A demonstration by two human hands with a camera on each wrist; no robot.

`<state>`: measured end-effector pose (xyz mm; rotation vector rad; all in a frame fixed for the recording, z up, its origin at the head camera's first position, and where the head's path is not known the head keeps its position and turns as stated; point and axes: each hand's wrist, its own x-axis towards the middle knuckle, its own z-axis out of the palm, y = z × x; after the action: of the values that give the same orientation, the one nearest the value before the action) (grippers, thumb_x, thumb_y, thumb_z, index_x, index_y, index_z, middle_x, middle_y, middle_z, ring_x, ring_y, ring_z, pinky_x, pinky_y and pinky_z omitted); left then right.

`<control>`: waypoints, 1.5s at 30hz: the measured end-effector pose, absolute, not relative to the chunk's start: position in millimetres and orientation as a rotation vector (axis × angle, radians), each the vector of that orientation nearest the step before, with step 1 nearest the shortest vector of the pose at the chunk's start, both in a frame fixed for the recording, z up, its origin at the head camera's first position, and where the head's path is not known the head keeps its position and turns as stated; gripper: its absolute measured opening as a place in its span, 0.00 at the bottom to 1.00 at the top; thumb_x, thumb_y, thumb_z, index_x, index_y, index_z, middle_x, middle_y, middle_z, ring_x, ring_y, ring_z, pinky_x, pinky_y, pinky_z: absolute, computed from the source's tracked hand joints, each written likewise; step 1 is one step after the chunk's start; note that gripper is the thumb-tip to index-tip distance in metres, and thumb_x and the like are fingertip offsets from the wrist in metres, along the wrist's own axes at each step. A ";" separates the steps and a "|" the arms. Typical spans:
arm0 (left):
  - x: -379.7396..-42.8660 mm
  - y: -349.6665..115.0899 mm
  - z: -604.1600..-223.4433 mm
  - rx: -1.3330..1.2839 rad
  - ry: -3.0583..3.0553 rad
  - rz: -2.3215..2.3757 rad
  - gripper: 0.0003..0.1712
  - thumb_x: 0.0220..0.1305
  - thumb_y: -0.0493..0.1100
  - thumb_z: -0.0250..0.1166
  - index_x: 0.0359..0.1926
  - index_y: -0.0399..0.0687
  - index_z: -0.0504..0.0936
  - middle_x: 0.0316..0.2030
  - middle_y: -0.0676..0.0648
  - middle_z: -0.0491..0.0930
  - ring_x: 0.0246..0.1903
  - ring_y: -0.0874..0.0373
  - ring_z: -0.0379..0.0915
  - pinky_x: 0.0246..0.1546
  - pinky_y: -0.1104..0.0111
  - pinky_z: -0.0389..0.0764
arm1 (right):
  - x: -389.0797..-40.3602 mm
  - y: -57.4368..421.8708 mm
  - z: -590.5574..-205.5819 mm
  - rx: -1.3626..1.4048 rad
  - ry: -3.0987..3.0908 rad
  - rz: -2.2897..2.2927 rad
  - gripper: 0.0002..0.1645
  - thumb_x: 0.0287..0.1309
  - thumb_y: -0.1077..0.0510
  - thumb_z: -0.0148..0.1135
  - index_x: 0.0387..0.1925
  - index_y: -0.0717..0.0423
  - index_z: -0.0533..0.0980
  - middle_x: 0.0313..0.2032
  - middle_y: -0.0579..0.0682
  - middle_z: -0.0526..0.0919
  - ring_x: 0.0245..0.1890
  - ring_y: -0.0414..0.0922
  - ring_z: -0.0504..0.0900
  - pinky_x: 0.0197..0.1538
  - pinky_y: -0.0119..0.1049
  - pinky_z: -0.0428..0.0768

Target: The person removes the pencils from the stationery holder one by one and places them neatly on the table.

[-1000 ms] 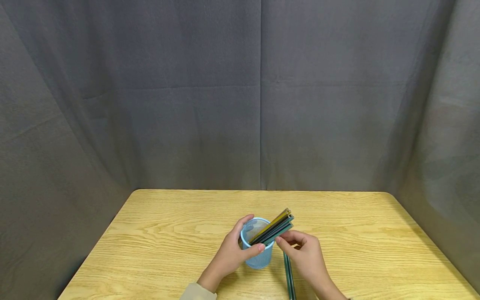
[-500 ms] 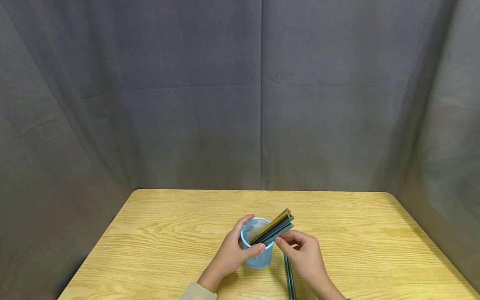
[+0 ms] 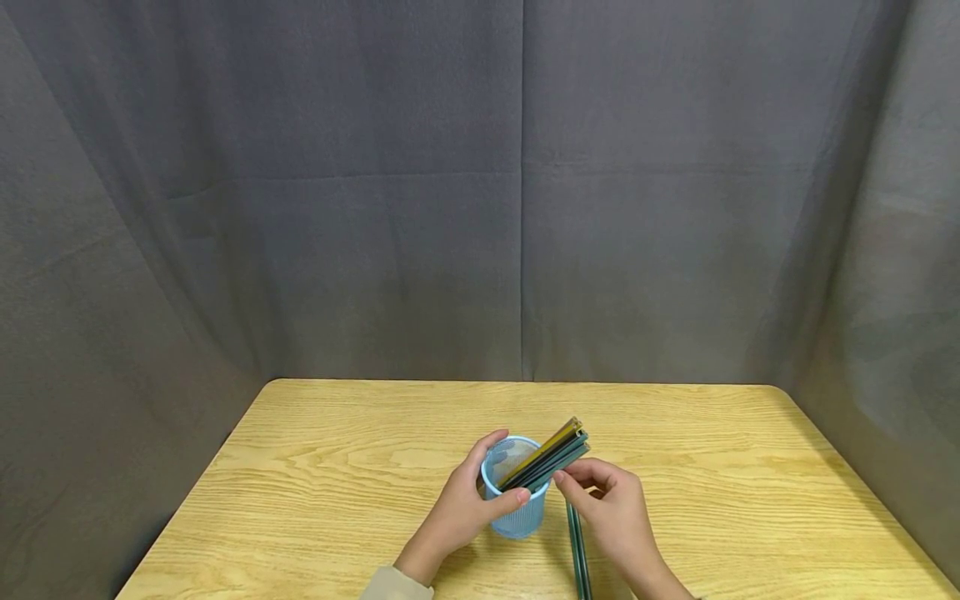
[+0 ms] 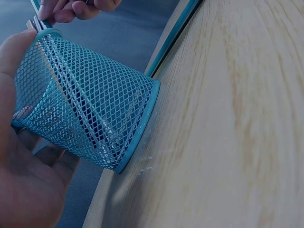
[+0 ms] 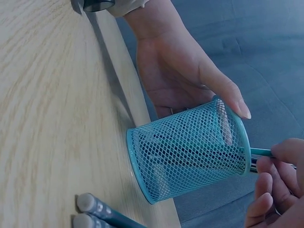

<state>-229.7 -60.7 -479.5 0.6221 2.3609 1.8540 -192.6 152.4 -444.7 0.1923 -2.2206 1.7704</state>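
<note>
A light-blue mesh pencil cup [image 3: 517, 522] stands on the table, seen close up in both wrist views. My left hand [image 3: 459, 512] holds it from the left, thumb over the near rim and fingers round the far side. Several pencils [image 3: 551, 454], yellow, black and green, lean in the cup toward the upper right. My right hand [image 3: 611, 508] is at the cup's right rim, where its thumb and fingers pinch a green pencil [image 5: 261, 152] that stands in the cup. The pencils' lower ends show only through the mesh.
Green pencils [image 3: 577, 550] with white erasers [image 5: 87, 202] lie on the wooden table [image 3: 337, 475], right of the cup and below my right hand. Grey curtains [image 3: 375, 250] hang behind the table and at both sides.
My right hand and the green pencil it pinches have shifted very slightly to the right and up. The left hand and the cup stay nearly where they were.
</note>
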 end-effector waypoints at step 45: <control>-230.0 -60.9 -479.7 0.619 2.367 1.852 0.43 0.59 0.57 0.71 0.72 0.76 0.59 0.59 0.49 0.72 0.58 0.51 0.69 0.57 0.48 0.68 | -188.0 165.4 -423.3 0.131 -2.104 1.797 0.06 0.56 0.61 0.73 0.32 0.60 0.84 0.31 0.50 0.85 0.30 0.39 0.80 0.33 0.30 0.78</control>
<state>-230.0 -60.9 -479.7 0.6185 2.3670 1.8517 -188.0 165.4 -423.3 0.1309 -2.1040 1.7969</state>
